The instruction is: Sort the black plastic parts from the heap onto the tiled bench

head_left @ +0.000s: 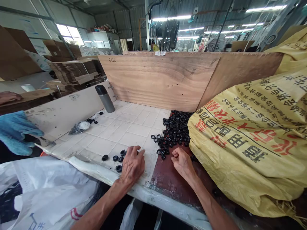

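Note:
My left hand (132, 164) is over the white tiled part of the table, its fingers curled downward and closed; anything in them is hidden. Several small black plastic pieces (115, 158) lie beside it on the left. My right hand (182, 162) hovers above the dark red board (165, 174), with fingers bent inward as in a pinch. Whatever it may grip cannot be made out. Just beyond that hand spreads a heap of small black plastic rings (177, 127), some loose at its left edge.
A full yellow sack (249, 137) leans in on the right. A grey thermos bottle (105, 99) and a small plastic bag (81, 126) stand left. A wooden panel (158, 80) walls the back. Another person's blue glove (18, 132) and a white sack (52, 188) are at left.

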Tool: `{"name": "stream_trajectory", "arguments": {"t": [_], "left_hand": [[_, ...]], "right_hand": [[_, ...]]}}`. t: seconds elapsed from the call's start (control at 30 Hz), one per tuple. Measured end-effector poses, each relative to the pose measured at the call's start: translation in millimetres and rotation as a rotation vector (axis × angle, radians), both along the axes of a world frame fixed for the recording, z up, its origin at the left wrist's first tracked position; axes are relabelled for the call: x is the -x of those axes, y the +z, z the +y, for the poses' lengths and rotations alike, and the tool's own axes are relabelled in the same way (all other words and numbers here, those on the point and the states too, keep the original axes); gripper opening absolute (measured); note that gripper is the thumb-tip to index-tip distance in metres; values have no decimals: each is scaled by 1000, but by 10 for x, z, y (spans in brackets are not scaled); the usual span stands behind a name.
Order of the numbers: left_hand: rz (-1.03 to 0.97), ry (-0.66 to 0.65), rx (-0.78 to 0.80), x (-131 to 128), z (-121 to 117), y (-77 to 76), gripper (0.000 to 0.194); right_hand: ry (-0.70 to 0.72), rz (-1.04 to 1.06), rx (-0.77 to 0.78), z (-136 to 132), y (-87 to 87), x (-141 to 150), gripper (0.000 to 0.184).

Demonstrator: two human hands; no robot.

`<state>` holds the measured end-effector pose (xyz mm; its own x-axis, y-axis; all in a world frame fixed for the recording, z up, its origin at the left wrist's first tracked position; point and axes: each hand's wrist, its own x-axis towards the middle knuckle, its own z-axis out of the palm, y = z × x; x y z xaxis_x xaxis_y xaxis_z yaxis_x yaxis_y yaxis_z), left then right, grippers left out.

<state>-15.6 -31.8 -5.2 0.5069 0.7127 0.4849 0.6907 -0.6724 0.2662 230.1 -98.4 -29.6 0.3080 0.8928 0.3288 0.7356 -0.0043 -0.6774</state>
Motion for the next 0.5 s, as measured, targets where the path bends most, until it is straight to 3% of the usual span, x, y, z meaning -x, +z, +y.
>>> {"name": "stream_trajectory", "arguments": {"t": [0.13, 0.23, 0.37, 0.5], "left_hand": [[-166, -171, 196, -394, -109, -115, 31], [-166, -195, 287, -647, -147, -203, 29], [-219, -91, 352, -712, -86, -284, 19], [-300, -138, 415, -645, -77, -273, 21]], "right_hand": [[203, -71, -47, 5, 5, 67, 42], [236, -99, -29, 18, 6, 105, 40], [197, -98, -1, 54, -39, 101, 27], [182, -87, -42, 33, 16, 114, 34]]}}
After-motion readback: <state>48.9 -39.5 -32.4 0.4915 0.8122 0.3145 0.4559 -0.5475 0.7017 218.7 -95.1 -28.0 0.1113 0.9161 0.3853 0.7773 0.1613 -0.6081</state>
